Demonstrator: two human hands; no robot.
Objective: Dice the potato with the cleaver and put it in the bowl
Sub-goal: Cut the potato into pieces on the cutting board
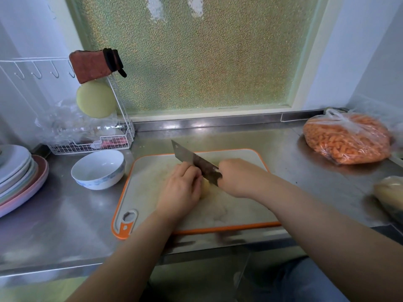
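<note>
Left hand [182, 188] presses the potato [206, 188], grip apparently curled; right hand [237, 177] grips the cleaver [194, 160].

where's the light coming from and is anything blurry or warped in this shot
Head view: daylight comes through the frosted window behind the counter, with soft glare on the steel counter. The wide lens bows the window frame and counter edges. The cleaver, left hand and right hand are slightly soft; the potato between them is mostly hidden, and the near counter edge smears.
</note>
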